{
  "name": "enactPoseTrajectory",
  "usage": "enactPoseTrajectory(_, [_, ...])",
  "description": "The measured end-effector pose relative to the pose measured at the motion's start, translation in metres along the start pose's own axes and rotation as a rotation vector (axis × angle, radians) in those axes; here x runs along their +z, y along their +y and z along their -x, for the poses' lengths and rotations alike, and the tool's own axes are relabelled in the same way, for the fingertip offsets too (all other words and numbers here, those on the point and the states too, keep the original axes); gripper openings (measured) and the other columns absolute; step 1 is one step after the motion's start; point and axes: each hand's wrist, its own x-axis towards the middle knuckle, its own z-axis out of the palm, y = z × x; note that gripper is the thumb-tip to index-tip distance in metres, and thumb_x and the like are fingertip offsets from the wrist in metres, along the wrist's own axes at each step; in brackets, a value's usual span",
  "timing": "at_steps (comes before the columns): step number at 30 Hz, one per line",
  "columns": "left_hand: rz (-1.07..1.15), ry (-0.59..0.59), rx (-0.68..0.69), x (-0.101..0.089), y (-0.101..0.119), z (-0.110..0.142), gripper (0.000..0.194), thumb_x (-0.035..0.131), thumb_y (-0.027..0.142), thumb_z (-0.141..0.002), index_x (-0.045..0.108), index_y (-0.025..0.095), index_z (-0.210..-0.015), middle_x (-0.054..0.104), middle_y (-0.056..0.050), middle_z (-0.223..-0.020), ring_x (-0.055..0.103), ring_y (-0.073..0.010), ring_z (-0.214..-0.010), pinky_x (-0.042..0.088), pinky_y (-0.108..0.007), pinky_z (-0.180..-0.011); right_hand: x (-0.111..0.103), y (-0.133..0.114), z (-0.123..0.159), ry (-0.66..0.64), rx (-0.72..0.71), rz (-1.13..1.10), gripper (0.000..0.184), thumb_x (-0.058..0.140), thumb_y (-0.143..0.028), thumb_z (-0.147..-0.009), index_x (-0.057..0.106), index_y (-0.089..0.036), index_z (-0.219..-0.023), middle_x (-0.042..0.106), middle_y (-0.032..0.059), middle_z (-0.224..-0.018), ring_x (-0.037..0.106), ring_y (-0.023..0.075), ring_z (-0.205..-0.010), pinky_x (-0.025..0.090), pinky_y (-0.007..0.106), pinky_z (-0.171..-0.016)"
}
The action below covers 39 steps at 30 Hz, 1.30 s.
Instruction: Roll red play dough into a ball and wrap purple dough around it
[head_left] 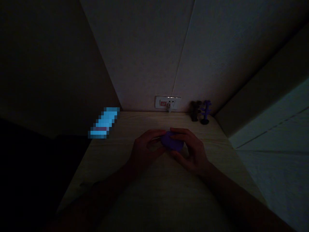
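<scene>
In the dim head view a flat, rounded purple object is held a little above the wooden tabletop; what kind of thing it is, I cannot make out. My left hand grips its left edge between thumb and fingers. From the other side my right hand is closed round it, with fingers across the top and the thumb on the near edge. Both forearms reach in from the bottom of the view. The underside of the purple object is hidden.
The wooden tabletop meets a wall carrying a socket plate with a plug in it. At the back right stand a dark figurine and a purple tree-like stand. A bright pixelated rectangle lies at the back left.
</scene>
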Motion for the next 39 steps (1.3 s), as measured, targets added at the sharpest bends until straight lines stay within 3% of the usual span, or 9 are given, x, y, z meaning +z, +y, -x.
enactPoseTrajectory(3, [-0.014,0.004,0.015,0.0,0.002,0.0,0.043,0.084,0.019,-0.076,0.075,0.023,-0.118,0.071,-0.009,-0.123,0.07,-0.0251,-0.117,0.062,-0.042,-0.099,0.0,0.002,0.001,-0.039,-0.084,0.114,0.049,0.076,-0.025,-0.09,0.062,-0.021,-0.136,0.065,0.0179,-0.132,0.065,0.0299,-0.12,0.058,0.048,-0.099])
enactPoseTrajectory(7, [0.011,0.047,-0.01,0.003,0.005,0.0,0.048,0.083,0.015,-0.077,0.072,0.021,-0.123,0.072,-0.01,-0.123,0.073,-0.0228,-0.109,0.063,-0.039,-0.097,0.0,0.0,0.001,-0.052,-0.108,0.172,0.046,0.061,-0.019,-0.097,0.057,-0.022,-0.143,0.065,0.0178,-0.134,0.064,0.029,-0.122,0.059,0.048,-0.099])
enactPoseTrajectory(12, [-0.089,0.08,0.059,0.0,0.004,-0.001,0.033,0.082,0.02,-0.081,0.077,0.023,-0.113,0.076,-0.005,-0.11,0.074,-0.0179,-0.096,0.064,-0.034,-0.09,0.002,-0.006,0.001,-0.034,-0.091,0.097,0.047,0.045,-0.012,-0.101,0.053,-0.021,-0.147,0.068,0.0145,-0.132,0.065,0.0267,-0.123,0.057,0.047,-0.103])
enactPoseTrajectory(16, [-0.206,0.07,0.119,-0.005,0.003,-0.004,0.023,0.082,0.026,-0.083,0.08,0.025,-0.106,0.078,-0.005,-0.103,0.074,-0.0191,-0.095,0.063,-0.034,-0.087,0.004,-0.01,0.004,-0.038,-0.057,0.042,0.048,0.042,-0.009,-0.101,0.053,-0.022,-0.145,0.067,0.0135,-0.132,0.066,0.024,-0.121,0.059,0.042,-0.1])
enactPoseTrajectory(21, [-0.285,0.066,0.155,-0.006,0.004,-0.003,0.021,0.078,0.03,-0.088,0.078,0.025,-0.107,0.079,-0.005,-0.106,0.075,-0.0207,-0.099,0.061,-0.037,-0.093,0.002,-0.011,0.004,0.014,-0.069,0.092,0.045,0.047,-0.009,-0.1,0.059,-0.023,-0.14,0.064,0.0155,-0.134,0.064,0.0253,-0.123,0.06,0.043,-0.097])
enactPoseTrajectory(26, [-0.414,0.051,0.284,-0.008,0.009,-0.001,0.019,0.074,0.026,-0.091,0.077,0.023,-0.109,0.079,-0.006,-0.107,0.075,-0.0201,-0.099,0.061,-0.035,-0.093,0.001,-0.01,0.0,0.068,-0.152,0.095,0.039,0.069,-0.013,-0.093,0.066,-0.022,-0.131,0.073,0.0124,-0.111,0.07,0.0243,-0.102,0.063,0.04,-0.085])
enactPoseTrajectory(30, [-0.446,0.017,0.375,-0.009,0.012,-0.002,0.029,0.079,0.027,-0.086,0.075,0.022,-0.115,0.078,-0.006,-0.109,0.074,-0.0198,-0.1,0.062,-0.033,-0.091,0.002,-0.009,0.001,0.11,-0.178,0.06,0.043,0.069,-0.006,-0.092,0.066,-0.021,-0.132,0.075,0.0131,-0.112,0.072,0.023,-0.102,0.063,0.039,-0.087])
enactPoseTrajectory(33, [-0.415,-0.002,0.436,-0.007,0.014,-0.002,0.025,0.077,0.025,-0.088,0.076,0.022,-0.113,0.078,-0.006,-0.107,0.074,-0.0186,-0.098,0.062,-0.031,-0.088,0.002,-0.01,0.003,0.091,-0.165,0.038,0.044,0.068,-0.005,-0.092,0.066,-0.022,-0.133,0.075,0.0131,-0.118,0.073,0.0228,-0.106,0.064,0.038,-0.089])
enactPoseTrajectory(39, [-0.394,0.015,0.406,-0.006,0.018,0.0,0.02,0.075,0.022,-0.089,0.078,0.023,-0.109,0.078,-0.006,-0.101,0.075,-0.0185,-0.092,0.064,-0.031,-0.082,0.002,-0.014,0.002,0.059,-0.165,0.091,0.04,0.064,-0.009,-0.094,0.067,-0.023,-0.132,0.076,0.0129,-0.116,0.075,0.0222,-0.102,0.065,0.036,-0.083])
